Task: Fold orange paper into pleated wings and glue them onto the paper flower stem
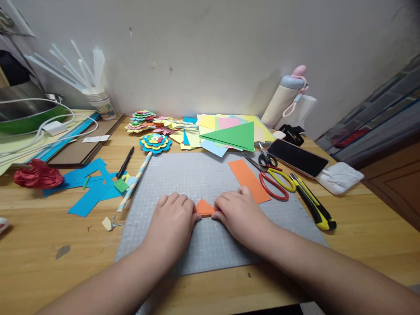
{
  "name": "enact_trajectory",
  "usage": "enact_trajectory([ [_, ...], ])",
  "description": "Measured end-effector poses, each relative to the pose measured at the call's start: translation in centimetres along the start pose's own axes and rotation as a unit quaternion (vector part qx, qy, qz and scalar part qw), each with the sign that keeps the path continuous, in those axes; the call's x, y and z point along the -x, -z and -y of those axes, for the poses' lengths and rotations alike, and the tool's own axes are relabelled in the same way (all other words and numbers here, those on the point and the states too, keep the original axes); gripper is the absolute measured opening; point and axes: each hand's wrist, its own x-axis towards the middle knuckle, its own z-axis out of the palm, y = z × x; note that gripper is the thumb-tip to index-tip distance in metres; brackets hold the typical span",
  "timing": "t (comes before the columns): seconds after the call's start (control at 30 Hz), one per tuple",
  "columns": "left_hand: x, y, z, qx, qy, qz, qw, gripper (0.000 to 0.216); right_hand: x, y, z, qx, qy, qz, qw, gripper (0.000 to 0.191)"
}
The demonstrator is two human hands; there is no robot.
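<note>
Wooden counter against a plain grey wall, cluttered with craft stuff. Grey cutting mat [197, 245] lies in the middle. Near its centre sits the folded orange paper [204, 207], a small piece with a triangular top, between the two hands I'm watching.

Left hand [173, 217] covers its left end and right hand [239, 213] its right end. Both grips are closed down on it, fingers curled, tips pinning the paper to the mat. Thumbs are hidden, so I cannot tell whether it's a pinch or a plain press.

Handling, my read: very light and thin, holds a crease, bends and tears easily, and would slide on the mat if not pinned. Best taken at the folded edges or corners, with fingertips only and light pressure. The doubled layers look stiffer than a single sheet.

Orange strip [248, 180] lies on the mat just beside the right hand, on its far side. Red and yellow scissors [277, 183], a smaller black pair [267, 159] and a utility knife [315, 205] sit to the right, with a phone [297, 157] behind them. Stack of coloured sheets [229, 131] and paper flowers [155, 143] sit past the mat's far edge. Striped straw [136, 181], pen [125, 162] and blue scraps [88, 186] are off to the left.
</note>
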Motion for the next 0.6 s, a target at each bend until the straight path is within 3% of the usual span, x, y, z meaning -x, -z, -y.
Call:
enact_trajectory([
  [0.2,-0.2,0.0,-0.5,-0.035,0.007,0.021,0.999,0.02,-0.1,0.2,-0.2,0.009,-0.01,-0.001,1.0,0.018],
  [0.37,0.1,-0.1,-0.2,0.009,0.019,0.017,1.0,0.021,-0.3,0.2,-1.1,-0.045,-0.029,-0.022,0.998,0.024],
  [0.6,-0.1,0.4,0.5,0.035,0.058,0.016,0.998,0.024,-0.5,0.4,-1.8,-0.092,-0.023,-0.001,0.995,0.024],
])
